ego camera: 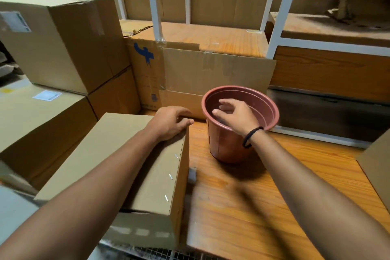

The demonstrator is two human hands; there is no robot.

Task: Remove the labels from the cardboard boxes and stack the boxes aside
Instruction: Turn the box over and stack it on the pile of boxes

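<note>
Left of the pot (232, 143), left hand (171, 122) flat on a cardboard box (126, 160).
Right hand (234, 117) spread loose over the pot's mouth, holding nothing.

I cannot read the blurred labels on the stacked boxes (61, 42) left of the pot (239, 124), whose floor the right hand (234, 117) hides, fingertip contents indiscernible.

No text can be read. The white labels on the top box (59, 38) and lower box (42, 116) are blurred. A blue mark sits on the flattened carton (145, 74), unreadable
</note>
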